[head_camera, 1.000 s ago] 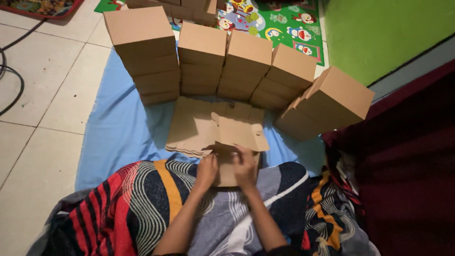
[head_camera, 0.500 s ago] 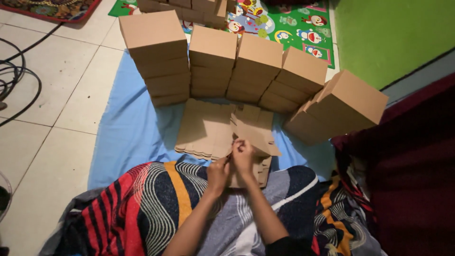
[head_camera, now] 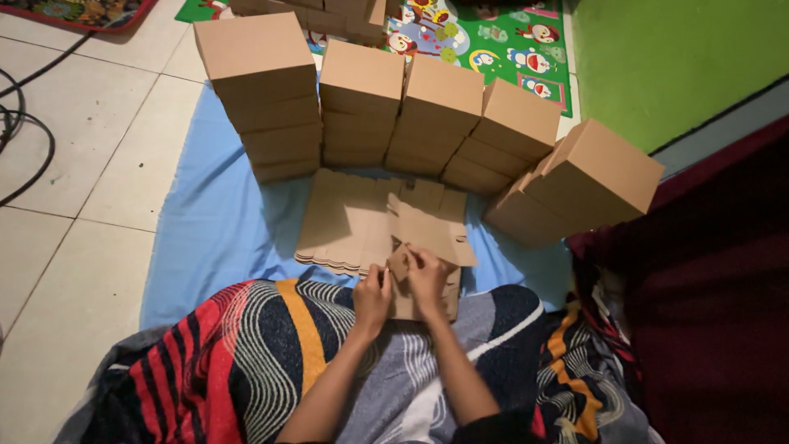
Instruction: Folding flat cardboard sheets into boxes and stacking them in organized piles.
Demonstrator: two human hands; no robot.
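Bare forearms; dark sleeve edge near elbow.

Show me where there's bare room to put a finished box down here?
The blue sheet is bare left of the flat cardboard pile, below the tallest box stack. The tiled floor further left is open too. Ahead and right it's crowded: stacks ring the pile, and both hands fold a box.

Brown cardboard boxes, plain, closed, stacked in an arc on the blue sheet:
- tall stack (head_camera: 261, 94), far left
- second stack (head_camera: 359, 103), just beside
- third stack (head_camera: 436, 115), touching its neighbour
- fourth stack (head_camera: 505, 136), tilted
- fifth stack (head_camera: 579, 185), far right, leaning outward

Pile of flat box blanks (head_camera: 349, 218), brown, lying before the stacks.

Half-folded box (head_camera: 431, 247), brown, at the pile's near edge, flaps raised.
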